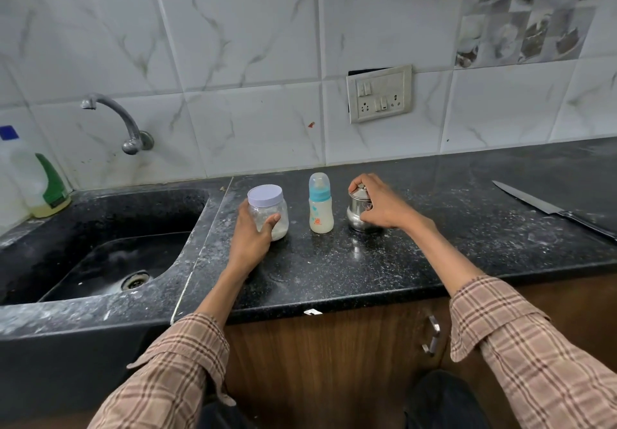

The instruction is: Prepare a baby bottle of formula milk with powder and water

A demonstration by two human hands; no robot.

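You had the black counter point(384, 261) with the sink point(100, 248) on your left and a knife point(547, 208) lying well off to your right, out of the way. Your left hand point(253, 238) wrapped the lidded powder jar point(268, 210); your right hand point(380, 205) curled over the steel pot point(359, 213). The capped baby bottle point(320, 205) stood upright between them, some milky liquid at its bottom. You likely needed a steady jar while unscrewing, elbows clear of the bottle.
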